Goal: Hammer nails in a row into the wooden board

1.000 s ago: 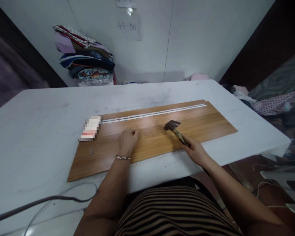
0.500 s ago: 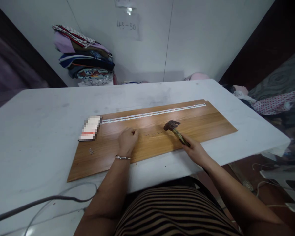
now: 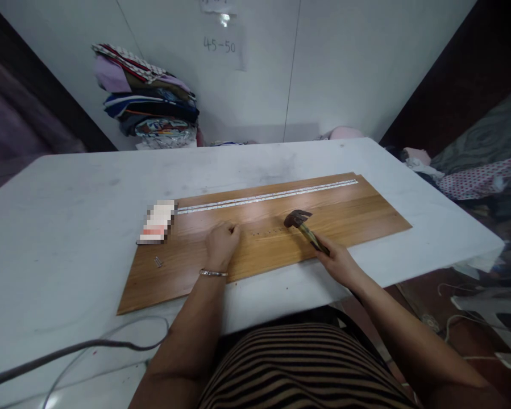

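right grip [image 3: 335, 262] seemingly snug round hammer [image 3: 296, 218]

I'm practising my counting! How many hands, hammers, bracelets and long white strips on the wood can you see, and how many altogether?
Left hand and right hand: 2
Hammer: 1
Bracelet: 1
Long white strips: 2
Total: 6

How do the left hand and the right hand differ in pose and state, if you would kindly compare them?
The left hand is curled with no tool visible, while the right hand grips a hammer by its handle. The left hand is over the board, whereas the right hand is at the board's near edge, mostly beyond it. Both hands are bare, with fingers bent.
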Demonstrator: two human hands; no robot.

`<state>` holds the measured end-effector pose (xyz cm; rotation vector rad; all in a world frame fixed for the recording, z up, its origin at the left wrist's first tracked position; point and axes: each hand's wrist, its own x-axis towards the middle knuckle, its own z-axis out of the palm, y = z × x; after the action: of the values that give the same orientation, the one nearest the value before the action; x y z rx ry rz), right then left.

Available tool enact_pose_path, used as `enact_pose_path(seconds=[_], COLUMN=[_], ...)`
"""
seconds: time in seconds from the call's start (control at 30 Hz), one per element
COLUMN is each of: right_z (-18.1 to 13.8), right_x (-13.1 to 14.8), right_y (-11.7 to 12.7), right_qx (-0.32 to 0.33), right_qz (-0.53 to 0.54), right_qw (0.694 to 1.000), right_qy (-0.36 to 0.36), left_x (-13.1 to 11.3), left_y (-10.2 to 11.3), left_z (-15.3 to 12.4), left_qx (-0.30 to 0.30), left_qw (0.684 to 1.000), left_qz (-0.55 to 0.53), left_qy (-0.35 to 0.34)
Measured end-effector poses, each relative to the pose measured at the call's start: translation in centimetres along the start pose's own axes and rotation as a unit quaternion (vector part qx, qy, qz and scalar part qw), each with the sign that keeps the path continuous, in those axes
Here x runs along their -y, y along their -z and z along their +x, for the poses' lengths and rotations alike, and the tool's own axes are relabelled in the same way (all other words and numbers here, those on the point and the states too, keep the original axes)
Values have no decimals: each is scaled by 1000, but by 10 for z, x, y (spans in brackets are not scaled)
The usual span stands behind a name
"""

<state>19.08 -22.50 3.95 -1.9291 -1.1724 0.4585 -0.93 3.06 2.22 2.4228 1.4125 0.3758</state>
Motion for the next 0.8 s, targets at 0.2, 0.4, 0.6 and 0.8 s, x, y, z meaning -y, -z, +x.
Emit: enact_pose_path(seconds=[0.2,0.4,0.6,0.8], right_z=[-1,0,-1,0], right_x=[2,0,2,-1], right_y=[1,0,1,0], right_qx=[-8,0,2,10], right_qz=[5,1,-11,-10], right_qw=[1000,1000,1000,1000], right_qy=[-4,1,5,-2], left_x=[0,1,0,-1], left_y=[0,-1,0,1], left_z=[0,1,1,0], left_qx=[-2,-4,-3,-4], left_qw=[1000,1000,1000,1000], left_qz=[-1,-5,-1,-7], left_qy=[1,-1,-4,-4])
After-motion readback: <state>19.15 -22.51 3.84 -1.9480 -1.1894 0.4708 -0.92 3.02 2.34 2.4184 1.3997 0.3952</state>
